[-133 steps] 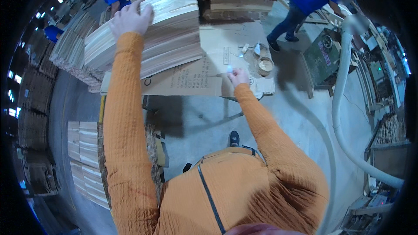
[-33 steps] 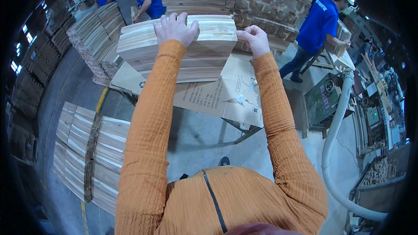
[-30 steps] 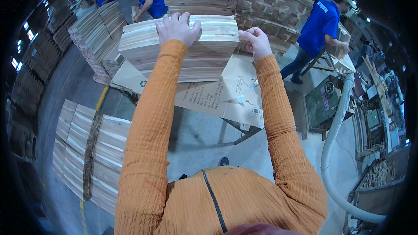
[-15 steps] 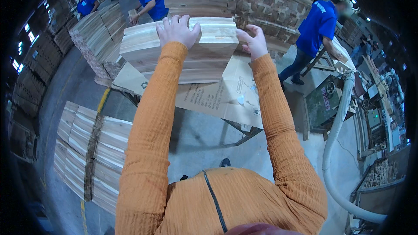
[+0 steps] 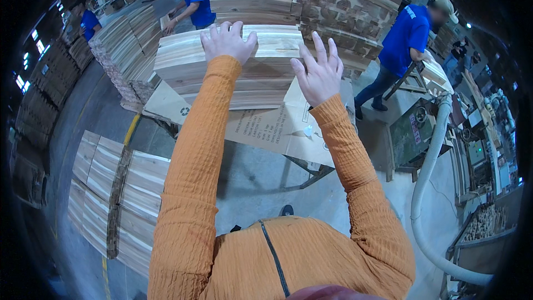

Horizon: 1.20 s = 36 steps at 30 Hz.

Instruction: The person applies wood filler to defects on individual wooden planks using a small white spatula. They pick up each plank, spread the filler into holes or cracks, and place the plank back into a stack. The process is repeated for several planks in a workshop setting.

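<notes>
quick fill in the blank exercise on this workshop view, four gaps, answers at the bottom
1. The left hand rests on the ____ of the stacked boards.
2. The right hand, fingers spread, is by the ____ end of that stack.
3. Part of the cardboard sticks out from ____ the boards.
4. The person's sleeves are ____, unlike the blue shirt on the nearest co-worker at right.

Missing words: top; right; under; orange.

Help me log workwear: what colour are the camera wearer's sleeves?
The sleeves are orange, clearest in head view.
</notes>
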Each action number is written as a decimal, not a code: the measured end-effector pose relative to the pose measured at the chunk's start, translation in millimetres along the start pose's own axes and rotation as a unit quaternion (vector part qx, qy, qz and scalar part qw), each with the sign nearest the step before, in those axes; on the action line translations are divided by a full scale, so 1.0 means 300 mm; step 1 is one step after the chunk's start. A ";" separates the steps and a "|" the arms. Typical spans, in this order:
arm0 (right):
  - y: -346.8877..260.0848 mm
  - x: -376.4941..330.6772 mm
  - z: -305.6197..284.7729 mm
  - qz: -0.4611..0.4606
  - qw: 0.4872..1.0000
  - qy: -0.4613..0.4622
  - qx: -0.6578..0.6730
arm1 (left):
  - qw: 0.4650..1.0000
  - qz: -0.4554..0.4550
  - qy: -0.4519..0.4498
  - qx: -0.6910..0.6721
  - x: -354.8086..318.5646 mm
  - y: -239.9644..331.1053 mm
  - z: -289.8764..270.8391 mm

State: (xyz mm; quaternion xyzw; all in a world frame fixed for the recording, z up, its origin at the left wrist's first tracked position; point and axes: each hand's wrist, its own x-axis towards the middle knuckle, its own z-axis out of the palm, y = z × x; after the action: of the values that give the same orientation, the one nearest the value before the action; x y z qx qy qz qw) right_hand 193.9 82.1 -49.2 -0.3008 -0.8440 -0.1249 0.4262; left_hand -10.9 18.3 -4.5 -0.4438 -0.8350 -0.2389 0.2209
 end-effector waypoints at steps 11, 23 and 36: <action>-0.015 0.016 0.045 -0.029 0.999 -0.031 0.017 | 1.000 0.006 0.001 0.005 0.002 0.011 -0.009; 0.291 -0.541 0.248 0.378 0.786 0.101 0.479 | 0.999 -0.001 0.008 0.049 0.015 0.013 0.020; 0.236 -0.830 0.508 0.370 0.906 -0.167 0.119 | 0.999 0.013 0.007 0.045 0.010 -0.003 0.012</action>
State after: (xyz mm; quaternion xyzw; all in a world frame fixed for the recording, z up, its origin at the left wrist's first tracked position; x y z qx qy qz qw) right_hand 252.6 109.3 -342.6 -0.5550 -0.7393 0.1954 0.3275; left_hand -13.7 21.9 -5.6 -0.4424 -0.8375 -0.2017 0.2494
